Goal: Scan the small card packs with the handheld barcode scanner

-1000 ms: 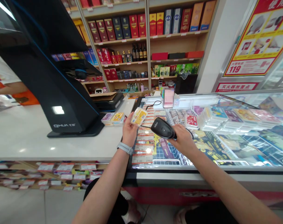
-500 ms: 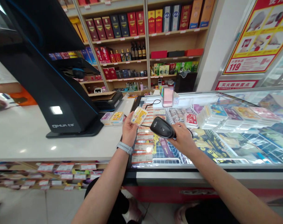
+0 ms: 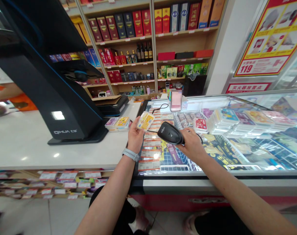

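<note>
My left hand (image 3: 135, 135) is closed on a small clear plastic box with a yellow label (image 3: 145, 121), tilted above the left edge of the freezer. Wrapped around the handle of a black barcode scanner (image 3: 170, 133) is my right hand (image 3: 191, 145). The scanner's head points left toward the box, with a gap between them. Similar flat boxes with purple and yellow labels (image 3: 122, 122) lie on the white counter, left of my left hand. A red-labelled box (image 3: 200, 125) rests on the freezer's glass top beyond my right hand.
A black checkout terminal (image 3: 72, 114) stands on the white counter (image 3: 77, 156). Stacks of labelled boxes (image 3: 226, 119) sit on the glass-topped freezer (image 3: 163, 184), right. Price tags (image 3: 148, 164) line its left side. Shelves (image 3: 128, 40) of boxes and bottles stand behind. Another person's arm (image 3: 4, 93) shows far left.
Both hands keep almost the same place, still holding the box and the scanner. The view has shifted very slightly.
</note>
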Demonstrator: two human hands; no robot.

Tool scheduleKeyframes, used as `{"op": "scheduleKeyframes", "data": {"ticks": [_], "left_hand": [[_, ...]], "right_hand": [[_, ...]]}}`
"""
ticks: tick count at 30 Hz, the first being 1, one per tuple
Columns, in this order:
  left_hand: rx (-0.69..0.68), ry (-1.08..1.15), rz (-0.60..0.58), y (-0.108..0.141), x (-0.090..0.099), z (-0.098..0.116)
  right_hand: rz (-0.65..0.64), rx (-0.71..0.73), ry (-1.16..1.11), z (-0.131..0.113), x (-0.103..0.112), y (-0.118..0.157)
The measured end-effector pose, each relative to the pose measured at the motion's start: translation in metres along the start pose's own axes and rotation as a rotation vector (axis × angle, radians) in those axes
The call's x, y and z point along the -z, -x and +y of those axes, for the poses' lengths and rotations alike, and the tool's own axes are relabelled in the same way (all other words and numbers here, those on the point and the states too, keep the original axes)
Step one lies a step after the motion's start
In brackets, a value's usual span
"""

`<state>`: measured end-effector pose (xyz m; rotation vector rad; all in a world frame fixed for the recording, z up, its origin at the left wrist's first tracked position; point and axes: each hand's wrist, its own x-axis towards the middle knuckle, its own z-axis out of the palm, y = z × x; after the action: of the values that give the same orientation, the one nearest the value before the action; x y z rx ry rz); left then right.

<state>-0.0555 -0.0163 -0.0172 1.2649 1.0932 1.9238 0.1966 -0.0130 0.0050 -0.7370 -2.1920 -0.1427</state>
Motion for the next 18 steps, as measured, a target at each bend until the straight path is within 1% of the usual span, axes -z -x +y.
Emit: {"op": "scheduleKeyframes", "data": {"ticks": [11,18], "left_hand": [[0.013,0.012,0.009,0.0003,-0.0004,0.0021],[-0.004,-0.005,0.018,-0.0001,0.0002,0.0016]], "right_hand": [[-0.02,-0.019,-0.014,-0.0014,0.0001,-0.0006],[-0.044,-0.028,-0.004,0.0004,-0.0005,-0.0001]]}}
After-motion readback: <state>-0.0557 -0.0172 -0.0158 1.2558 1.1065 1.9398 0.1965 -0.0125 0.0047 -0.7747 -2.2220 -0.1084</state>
